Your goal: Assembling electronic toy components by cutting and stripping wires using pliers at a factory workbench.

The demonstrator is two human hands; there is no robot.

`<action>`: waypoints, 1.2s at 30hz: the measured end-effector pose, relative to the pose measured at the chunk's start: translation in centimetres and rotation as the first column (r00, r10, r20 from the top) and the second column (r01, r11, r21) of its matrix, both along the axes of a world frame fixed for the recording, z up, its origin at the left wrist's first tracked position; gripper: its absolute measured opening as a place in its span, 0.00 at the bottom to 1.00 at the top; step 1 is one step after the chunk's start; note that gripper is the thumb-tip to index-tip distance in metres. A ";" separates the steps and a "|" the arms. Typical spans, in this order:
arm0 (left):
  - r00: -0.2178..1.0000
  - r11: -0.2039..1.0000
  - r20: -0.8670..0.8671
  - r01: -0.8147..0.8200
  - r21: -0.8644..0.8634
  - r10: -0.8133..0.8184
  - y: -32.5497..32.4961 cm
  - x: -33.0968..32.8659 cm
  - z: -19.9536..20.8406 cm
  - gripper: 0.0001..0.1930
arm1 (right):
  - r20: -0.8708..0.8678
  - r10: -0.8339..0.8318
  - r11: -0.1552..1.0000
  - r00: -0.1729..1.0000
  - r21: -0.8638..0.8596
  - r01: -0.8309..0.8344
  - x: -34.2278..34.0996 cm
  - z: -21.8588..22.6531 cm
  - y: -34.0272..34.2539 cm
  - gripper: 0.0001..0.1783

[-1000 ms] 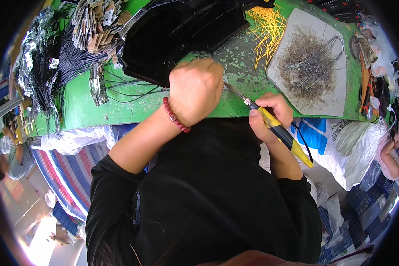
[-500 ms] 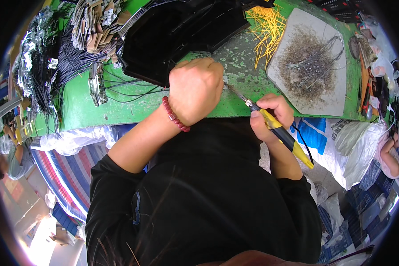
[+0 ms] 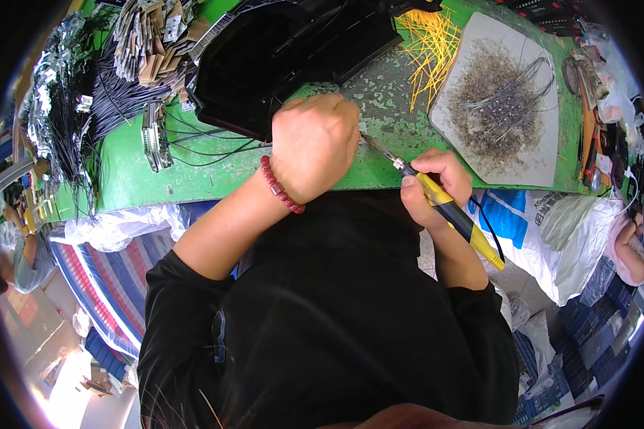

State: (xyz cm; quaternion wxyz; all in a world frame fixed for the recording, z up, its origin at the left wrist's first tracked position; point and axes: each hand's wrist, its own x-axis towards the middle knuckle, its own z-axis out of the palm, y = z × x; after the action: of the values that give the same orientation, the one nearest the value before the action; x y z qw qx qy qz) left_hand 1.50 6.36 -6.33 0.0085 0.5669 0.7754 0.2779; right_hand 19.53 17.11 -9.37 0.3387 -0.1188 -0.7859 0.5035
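Note:
My right hand (image 3: 440,186) is closed round a yellow-and-black soldering iron (image 3: 452,212), held like a pen. Its metal tip points up and left, close beside the fingers of my left hand (image 3: 316,145). That left hand is curled into a fist with its back up, a dark red bead bracelet on the wrist. What its fingers pinch is hidden beneath it. Thin black cables (image 3: 218,134) run under this hand from a bundle of flat metal parts (image 3: 155,137) on the green bench (image 3: 225,175).
Beyond my left hand lies a large black plastic tray (image 3: 265,71). Yellow wires (image 3: 429,53) lie right of it, near a pale board (image 3: 544,161) bearing grey wire and brown debris. Cable bundles (image 3: 118,96) and stacked metal parts (image 3: 147,43) fill the back left. White sacks (image 3: 572,243) stand below the bench.
Both hands stay almost in place. The soldering iron and my right hand have shifted very slightly to the left.

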 end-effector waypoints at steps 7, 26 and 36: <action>1.000 1.000 0.016 0.002 -0.011 -0.002 -0.1 0.0 0.1 0.06 | -0.112 -0.061 0.998 0.992 -0.026 0.059 0.0 -0.7 0.0 0.11; 1.000 1.000 0.006 0.011 -0.013 -0.011 -0.2 -0.1 0.2 0.05 | 0.061 -0.152 0.960 0.987 -0.229 0.162 0.1 0.6 -0.9 0.18; 1.000 0.999 -0.007 0.018 -0.045 -0.019 -0.3 -0.2 0.4 0.04 | 0.173 -0.070 0.959 0.982 -0.261 0.114 -0.9 2.0 -0.6 0.14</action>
State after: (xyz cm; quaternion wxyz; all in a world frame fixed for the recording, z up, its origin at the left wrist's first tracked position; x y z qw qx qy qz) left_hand 1.27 6.03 -5.92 0.0208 0.5747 0.7763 0.2582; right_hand 18.60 16.50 -7.41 0.2775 -0.2409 -0.7286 0.5780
